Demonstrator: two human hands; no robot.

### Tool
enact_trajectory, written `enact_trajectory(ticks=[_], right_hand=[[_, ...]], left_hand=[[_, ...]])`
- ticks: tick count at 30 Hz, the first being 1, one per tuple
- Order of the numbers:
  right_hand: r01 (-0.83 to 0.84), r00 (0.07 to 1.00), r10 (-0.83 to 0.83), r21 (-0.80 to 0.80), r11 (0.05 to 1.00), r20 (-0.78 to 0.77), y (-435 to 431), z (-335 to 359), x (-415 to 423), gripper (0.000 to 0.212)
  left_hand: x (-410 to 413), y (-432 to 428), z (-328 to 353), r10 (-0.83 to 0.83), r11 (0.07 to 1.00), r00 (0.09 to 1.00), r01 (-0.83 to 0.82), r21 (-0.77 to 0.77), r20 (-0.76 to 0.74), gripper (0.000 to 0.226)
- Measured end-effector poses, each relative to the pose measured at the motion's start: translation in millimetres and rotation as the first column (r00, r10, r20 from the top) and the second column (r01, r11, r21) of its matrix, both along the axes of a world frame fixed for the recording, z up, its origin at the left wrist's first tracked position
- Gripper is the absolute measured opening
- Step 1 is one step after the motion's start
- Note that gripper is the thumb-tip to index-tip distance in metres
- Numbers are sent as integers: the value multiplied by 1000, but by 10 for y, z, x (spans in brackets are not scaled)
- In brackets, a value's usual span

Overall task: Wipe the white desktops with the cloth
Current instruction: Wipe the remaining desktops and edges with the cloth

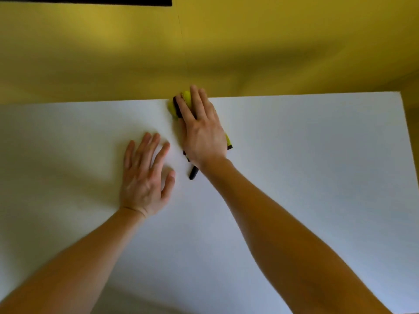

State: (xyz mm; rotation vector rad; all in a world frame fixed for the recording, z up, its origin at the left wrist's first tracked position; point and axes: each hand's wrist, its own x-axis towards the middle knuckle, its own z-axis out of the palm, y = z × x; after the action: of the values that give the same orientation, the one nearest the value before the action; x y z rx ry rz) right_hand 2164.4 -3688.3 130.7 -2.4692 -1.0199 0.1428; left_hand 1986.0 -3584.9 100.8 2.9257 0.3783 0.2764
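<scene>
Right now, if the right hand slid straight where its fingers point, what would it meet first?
Probably the yellow wall behind the far edge of the desktop; the right hand, pressing the cloth, nearly reaches it, though depth is unclear.

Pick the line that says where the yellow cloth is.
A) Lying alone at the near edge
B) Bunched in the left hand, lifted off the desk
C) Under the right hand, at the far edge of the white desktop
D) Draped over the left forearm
C: the right hand presses flat on the yellow cloth at the white desktop's far edge, by the yellow wall.
</scene>
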Motion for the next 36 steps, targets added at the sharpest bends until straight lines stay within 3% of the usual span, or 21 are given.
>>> enact_trajectory(ticks=[3, 5, 7, 10, 12, 15, 17, 21, 23, 26, 28, 30, 33, 36], right_hand=[[-26, 995, 27, -13, 1000, 92, -312, -5, 270, 58], [208, 974, -203, -51, 977, 97, -885, -4, 616, 58], [481, 877, -478, -94, 872, 61, -1515, 59, 913, 58], [651, 758, -649, -153, 743, 71, -1660, 144, 980, 64], [600, 798, -599, -190, 777, 71, -1207, 122, 753, 73], [300, 954, -296, -193, 934, 53, -319, 50, 229, 79], [129, 991, -121, -185, 974, 52, 25, 70, 8, 78], [-18, 999, 28, -211, 977, 45, -472, 109, 389, 91], [186, 982, -183, -253, 949, 37, -1124, 132, 794, 93], [581, 804, -595, -241, 777, 21, -1974, 215, 1149, 70], [693, 714, -698, -205, 692, 57, -1991, 143, 1128, 62], [612, 786, -616, -206, 764, 52, -1640, 31, 969, 64], [249, 968, -248, -139, 958, 20, -973, -6, 584, 69], [-53, 997, 59, -102, 993, 55, -906, 35, 539, 64]], left_hand=[[8, -18, 6, -3, 1000, 1000, 3, -18, 2, 66], [9, -23, 16, -1, 1000, 1000, 1, -26, 5, 67], [10, -33, 9, -2, 1000, 1000, 2, -29, 8, 67], [8, -45, 2, 7, 999, 1000, -7, -34, 8, 67], [9, -44, 0, 3, 999, 1000, -2, -41, 4, 67], [23, -32, -9, -1, 999, 1000, 2, -37, 12, 68], [24, -36, -1, 6, 999, 1000, -5, -32, 20, 68], [21, -50, -2, 4, 1000, 1000, -3, -27, 24, 69], [18, -40, 1, 3, 1000, 1000, -2, -27, 27, 72], [18, -33, 17, -3, 1000, 1000, 3, -22, 28, 74], [6, -42, 20, -16, 1000, 1000, 16, 0, 15, 72], [12, -40, 29, -17, 999, 1000, 17, 31, -8, 69], [97, -139, 68, 26, 997, 999, -25, 70, -25, 62], [317, -515, 135, 16, 995, 1000, -13, 96, -25, 59]])
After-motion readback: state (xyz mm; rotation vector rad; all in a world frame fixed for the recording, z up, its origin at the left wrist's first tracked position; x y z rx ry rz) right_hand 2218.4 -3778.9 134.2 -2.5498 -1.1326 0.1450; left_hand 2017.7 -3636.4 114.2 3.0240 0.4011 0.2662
